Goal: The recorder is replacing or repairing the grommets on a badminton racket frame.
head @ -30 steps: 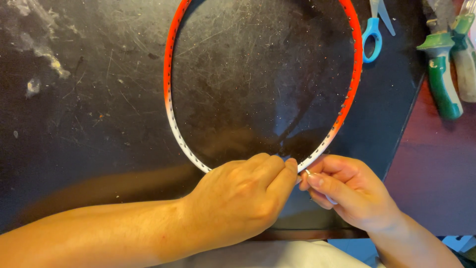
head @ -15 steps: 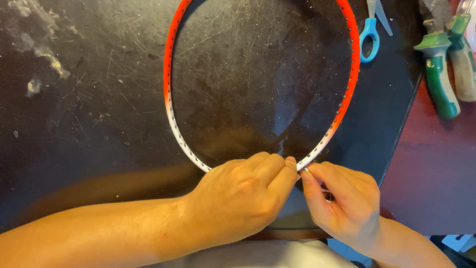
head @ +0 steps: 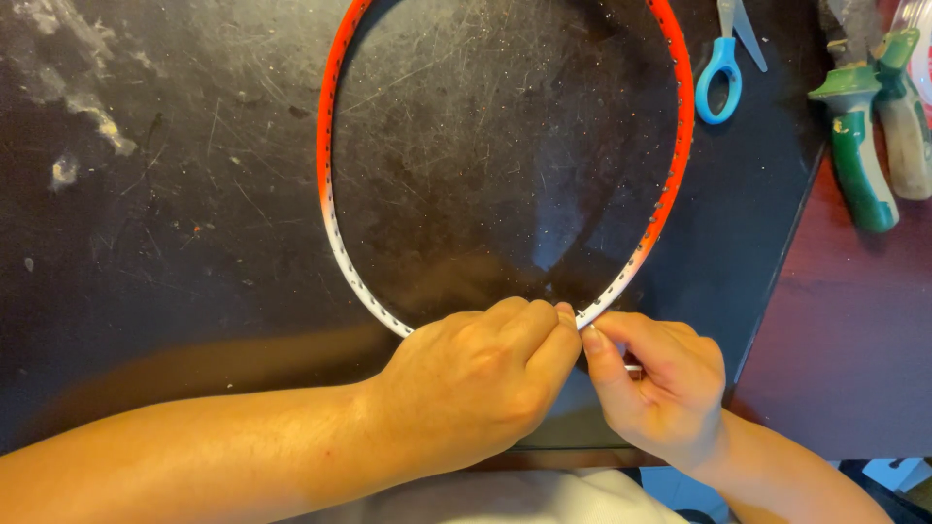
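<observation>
An unstrung racket frame (head: 326, 175), orange at the sides and white at its near end, lies flat on a scratched black mat (head: 175, 223). My left hand (head: 476, 383) covers the white near end of the frame and pinches it with thumb and fingers. My right hand (head: 660, 383) is pressed against the left one, its fingertips closed on the rim just right of the left hand's fingers. A small pale piece shows between the right fingers; what it is cannot be told.
Blue-handled scissors (head: 720, 73) lie at the top right of the mat. Green-handled pliers (head: 859, 155) rest on the red-brown tabletop (head: 854, 330) to the right. White smears mark the mat's upper left.
My right hand has shifted slightly left and curled tighter against the rim, fingertips now meeting my left hand. The left hand and racket frame have stayed put.
</observation>
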